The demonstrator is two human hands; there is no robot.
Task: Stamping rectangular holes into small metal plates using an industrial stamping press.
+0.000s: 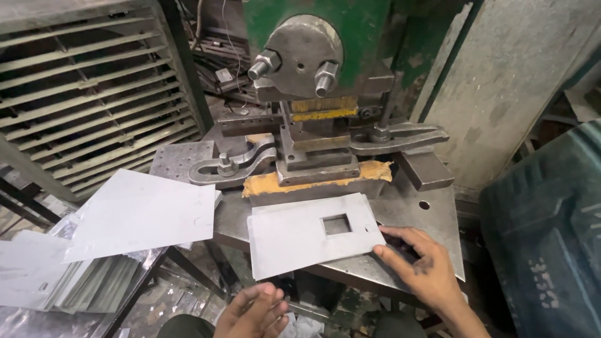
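Note:
A grey sheet-metal plate (294, 241) with a square hole cut in it lies flat on the steel bed (432, 216) of a green punch press (313, 56). My right hand (416, 266) rests on the bed at the plate's right front corner, fingertips touching its edge. Low in the view, below the bed's front edge, my left hand (253, 313) hovers with fingers loosely together, holding nothing. The die block (316, 166) under the ram sits just behind the plate.
Blank sheet-metal plates (141, 213) lie stacked on a stand at the left, with more sheets (31, 275) lower down. A slatted metal rack (87, 87) stands behind them. Clamps (231, 166) hold the die. A dark blue drum (544, 231) fills the right side.

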